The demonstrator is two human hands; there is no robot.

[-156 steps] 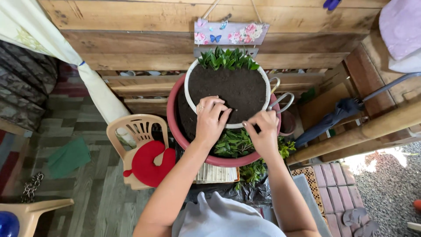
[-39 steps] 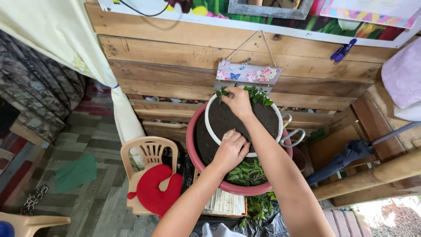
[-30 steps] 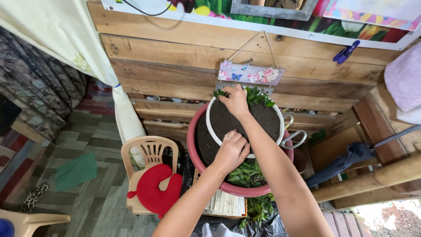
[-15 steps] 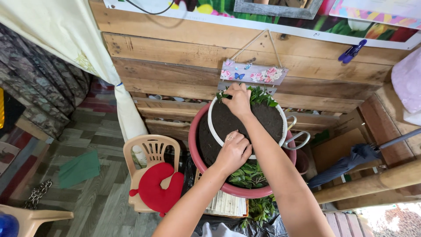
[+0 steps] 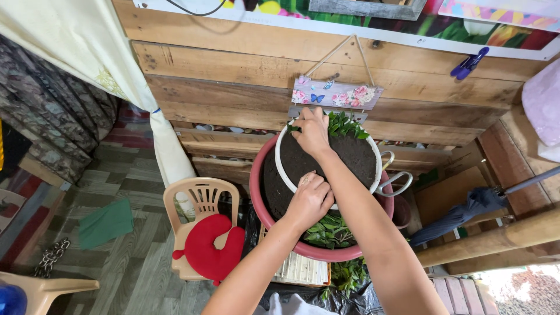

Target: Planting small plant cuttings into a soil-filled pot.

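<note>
A white pot [image 5: 373, 184] filled with dark soil [image 5: 356, 160] sits inside a wider red basin [image 5: 259, 201]. My left hand [image 5: 309, 199] curls over the pot's near rim. My right hand [image 5: 312, 131] reaches across to the far rim, fingers down in the soil beside a row of small green plants [image 5: 347, 125]. Whether it holds a plant is hidden by the fingers. More green cuttings [image 5: 329, 230] lie in the basin in front of the pot.
A wooden plank wall [image 5: 233, 76] with a small flowered hanging sign [image 5: 338, 93] is behind the pot. A beige plastic chair [image 5: 195, 201] with a red cushion [image 5: 207, 248] stands to the left. A folded dark umbrella [image 5: 461, 216] lies on the right.
Five seconds ago both hands worked at the pot's near edge. My right hand has since moved to the far rim by the plants; over the last second both hands barely moved.
</note>
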